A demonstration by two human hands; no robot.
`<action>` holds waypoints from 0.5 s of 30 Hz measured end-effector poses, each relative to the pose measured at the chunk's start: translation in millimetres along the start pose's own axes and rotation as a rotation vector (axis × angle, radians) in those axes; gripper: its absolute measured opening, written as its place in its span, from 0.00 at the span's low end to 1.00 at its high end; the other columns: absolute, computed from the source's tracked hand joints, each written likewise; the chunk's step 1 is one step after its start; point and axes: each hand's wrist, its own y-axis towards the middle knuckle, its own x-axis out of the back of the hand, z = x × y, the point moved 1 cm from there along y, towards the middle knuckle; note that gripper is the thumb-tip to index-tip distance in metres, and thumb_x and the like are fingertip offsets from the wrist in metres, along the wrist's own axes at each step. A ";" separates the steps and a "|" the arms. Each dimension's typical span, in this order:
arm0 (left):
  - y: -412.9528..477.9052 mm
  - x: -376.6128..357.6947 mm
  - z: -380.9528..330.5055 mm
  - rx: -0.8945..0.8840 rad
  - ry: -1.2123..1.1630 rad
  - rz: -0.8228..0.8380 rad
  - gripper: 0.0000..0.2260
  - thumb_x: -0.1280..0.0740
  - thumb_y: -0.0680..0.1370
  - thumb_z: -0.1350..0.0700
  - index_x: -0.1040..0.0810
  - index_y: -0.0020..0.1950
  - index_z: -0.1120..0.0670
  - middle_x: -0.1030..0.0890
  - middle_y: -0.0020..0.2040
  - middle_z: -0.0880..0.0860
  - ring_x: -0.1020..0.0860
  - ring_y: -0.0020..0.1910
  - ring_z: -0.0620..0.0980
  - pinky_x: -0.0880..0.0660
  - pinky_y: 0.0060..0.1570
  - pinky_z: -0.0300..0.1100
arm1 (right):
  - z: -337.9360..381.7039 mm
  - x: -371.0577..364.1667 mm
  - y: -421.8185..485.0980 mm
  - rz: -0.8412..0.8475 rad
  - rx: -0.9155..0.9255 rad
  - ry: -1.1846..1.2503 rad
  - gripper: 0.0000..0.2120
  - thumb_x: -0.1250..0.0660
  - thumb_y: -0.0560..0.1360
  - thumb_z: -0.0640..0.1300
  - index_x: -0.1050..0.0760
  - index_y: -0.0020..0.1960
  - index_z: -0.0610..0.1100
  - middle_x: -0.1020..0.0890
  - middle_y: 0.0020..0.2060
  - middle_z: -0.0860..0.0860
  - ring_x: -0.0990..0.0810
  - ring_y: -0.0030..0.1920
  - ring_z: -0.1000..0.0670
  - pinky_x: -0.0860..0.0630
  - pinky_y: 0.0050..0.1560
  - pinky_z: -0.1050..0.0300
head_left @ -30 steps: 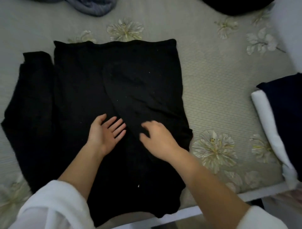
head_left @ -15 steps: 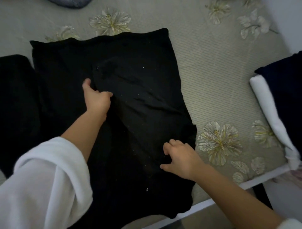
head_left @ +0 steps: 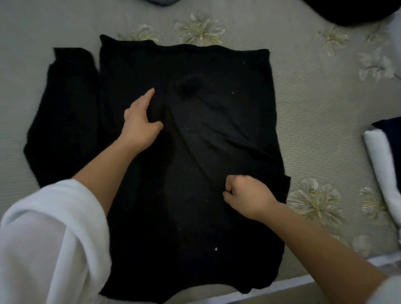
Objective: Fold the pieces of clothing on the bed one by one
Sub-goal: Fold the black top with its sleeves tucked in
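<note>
A black garment (head_left: pixel 217 134) lies spread flat on the flowered bed sheet (head_left: pixel 314 104), its left sleeve (head_left: pixel 65 112) stretched out beside the body. A fold of cloth runs diagonally across the middle. My left hand (head_left: pixel 141 123) sits on the upper middle of the garment, index finger stretched out and thumb apart, pinching the edge of that fold. My right hand (head_left: pixel 247 195) is curled into a fist lower down on the right, gripping the same fold of black cloth.
A folded stack, white cloth (head_left: pixel 382 169) under a dark navy piece (head_left: pixel 390 128), lies at the right edge. A grey garment (head_left: pixel 160 1) and a dark one (head_left: pixel 347 10) lie at the far side. The white bed edge (head_left: pixel 282 284) runs along the bottom.
Both hands went from lying near each other on the garment to gripping the fold, the left higher up, the right lower right. The view shifted back up and left.
</note>
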 end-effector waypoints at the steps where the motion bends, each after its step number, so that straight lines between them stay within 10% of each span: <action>1: -11.5 14.4 12.9 -0.010 0.050 -0.066 0.34 0.33 0.76 0.61 0.44 0.77 0.42 0.41 0.76 0.50 0.46 0.75 0.52 0.44 0.73 0.49 | 13.9 2.1 5.4 -0.048 0.037 0.028 0.05 0.37 0.77 0.48 0.28 0.47 0.47 0.24 0.43 0.51 0.24 0.43 0.50 0.29 0.40 0.56; 9: -79.6 126.3 126.6 0.386 0.004 -0.662 0.20 0.37 0.76 0.59 0.29 0.68 0.56 0.26 0.64 0.59 0.32 0.66 0.57 0.41 0.70 0.47 | 131.2 -9.2 48.8 -0.166 0.264 -0.009 0.30 0.37 0.78 0.51 0.44 0.76 0.47 0.33 0.71 0.50 0.34 0.70 0.49 0.33 0.67 0.51; 15: -81.1 145.4 162.0 0.568 -0.410 -0.681 0.19 0.34 0.77 0.54 0.29 0.68 0.56 0.24 0.62 0.53 0.24 0.51 0.47 0.29 0.53 0.41 | 173.3 -23.3 71.7 -0.020 0.282 -0.193 0.43 0.35 0.75 0.59 0.59 0.78 0.54 0.58 0.78 0.52 0.59 0.77 0.48 0.50 0.74 0.43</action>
